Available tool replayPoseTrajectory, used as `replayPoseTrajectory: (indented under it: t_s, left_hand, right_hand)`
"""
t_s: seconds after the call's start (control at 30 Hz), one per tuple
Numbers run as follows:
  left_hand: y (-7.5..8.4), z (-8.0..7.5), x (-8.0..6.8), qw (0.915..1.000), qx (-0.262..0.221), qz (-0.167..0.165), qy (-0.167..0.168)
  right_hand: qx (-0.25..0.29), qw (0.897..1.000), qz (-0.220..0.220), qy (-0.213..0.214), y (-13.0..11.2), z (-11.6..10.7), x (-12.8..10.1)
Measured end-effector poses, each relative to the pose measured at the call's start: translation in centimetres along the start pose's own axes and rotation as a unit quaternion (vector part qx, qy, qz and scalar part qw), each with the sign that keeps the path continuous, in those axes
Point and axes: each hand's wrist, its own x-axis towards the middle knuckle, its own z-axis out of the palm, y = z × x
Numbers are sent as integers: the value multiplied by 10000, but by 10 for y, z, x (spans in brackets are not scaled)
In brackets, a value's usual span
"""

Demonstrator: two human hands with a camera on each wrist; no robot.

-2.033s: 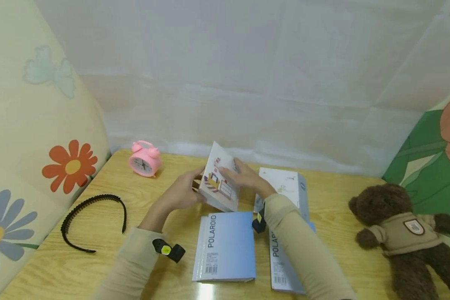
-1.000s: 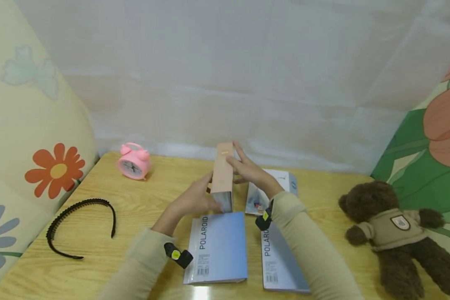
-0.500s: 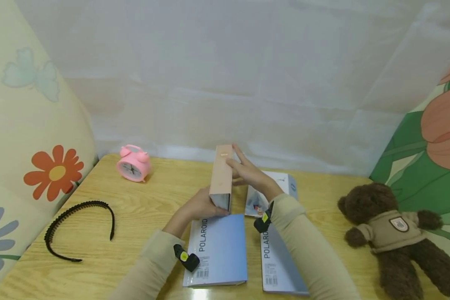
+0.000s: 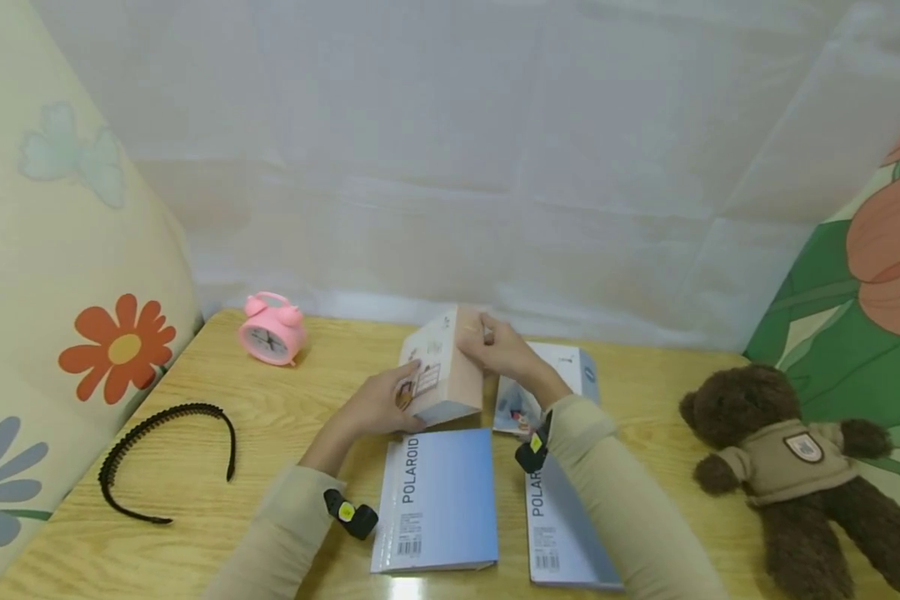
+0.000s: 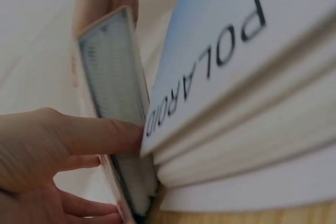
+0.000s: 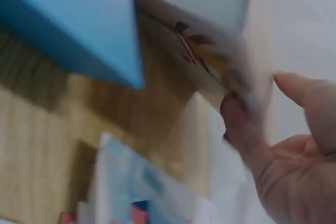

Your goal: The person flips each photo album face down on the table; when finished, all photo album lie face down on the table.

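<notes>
A thick photo album with a beige spine and a white illustrated cover (image 4: 437, 357) tilts between both hands at the back middle of the table. My left hand (image 4: 378, 404) grips its left side, the thumb (image 5: 118, 132) lying across the page-end side in the left wrist view. At the upper part of the spine, my right hand (image 4: 506, 350) holds the album with thumb and fingers. Just in front lies a blue album (image 4: 450, 508) marked POLAROID, overlapping the held one's lower edge in the left wrist view.
To the right lie a second POLAROID album (image 4: 570, 542), partly under my right forearm, and a white illustrated album (image 4: 566, 367) behind it. A pink alarm clock (image 4: 272, 329) and black headband (image 4: 108, 467) are on the left. A brown teddy bear (image 4: 780, 467) lies far right.
The held album turned from cover showing to spine up, then tipped so that its illustrated cover shows on the left and its spine on the right. My left hand shifted its grip along it.
</notes>
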Motion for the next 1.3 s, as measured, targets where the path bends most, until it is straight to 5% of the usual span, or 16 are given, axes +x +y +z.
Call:
replayPoseTrajectory:
  t_s: [0.37, 0.7, 0.9, 1.1, 1.3]
  left_hand:
    - [-2, 2, -6, 9912, 1148, -565, 351]
    - [-1, 0, -4, 9928, 1116, -409, 169]
    - [18, -19, -12, 9935, 1135, -36, -40]
    - [40, -33, -23, 9848, 1642, 303, 480]
    - [39, -43, -34, 9741, 2081, 85, 882]
  right_hand:
    - [-2463, 9688, 124, 237, 11, 32, -4]
    - [-2623, 9637, -73, 492, 11, 31, -12]
    - [-3470, 9340, -356, 774, -7, 12, -43]
    - [-3931, 9086, 17, 1413, 5, -19, -94]
    - [-3690, 9100, 415, 1843, 24, -36, -126]
